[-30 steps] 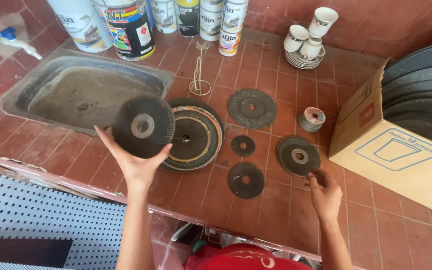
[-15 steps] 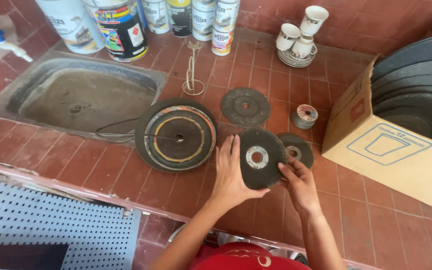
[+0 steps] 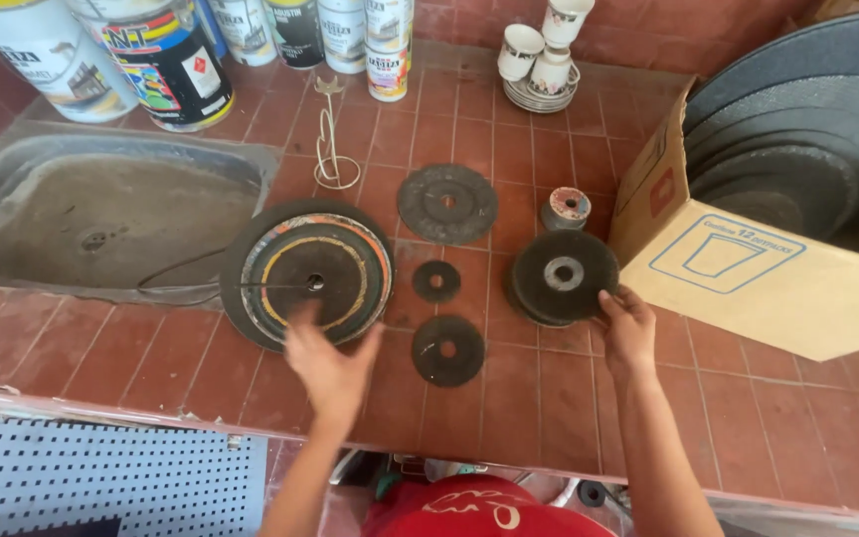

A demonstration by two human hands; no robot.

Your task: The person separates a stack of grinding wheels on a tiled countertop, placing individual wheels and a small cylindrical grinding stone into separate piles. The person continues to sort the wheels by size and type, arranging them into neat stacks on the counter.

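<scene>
Abrasive discs spread across a red tiled table [image 3: 549, 398].
The gritty grey stacked grinding disc [image 3: 563, 275] is touched by the right hand [image 3: 626, 328], grip open; the left hand [image 3: 330, 363], fingers loosely spread, is held over the large striped disc stack [image 3: 305, 273].

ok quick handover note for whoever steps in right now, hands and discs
Left hand: empty, open, fingers spread at the near edge of the big disc stack.
Right hand: fingers on the near right edge of the thick disc pile, which lies flat on the counter.
Sorted so far: the big stack and the thick pile.
Left loose: medium disc, small disc, near disc, each lying singly.
Box of large discs sits at right.
</scene>
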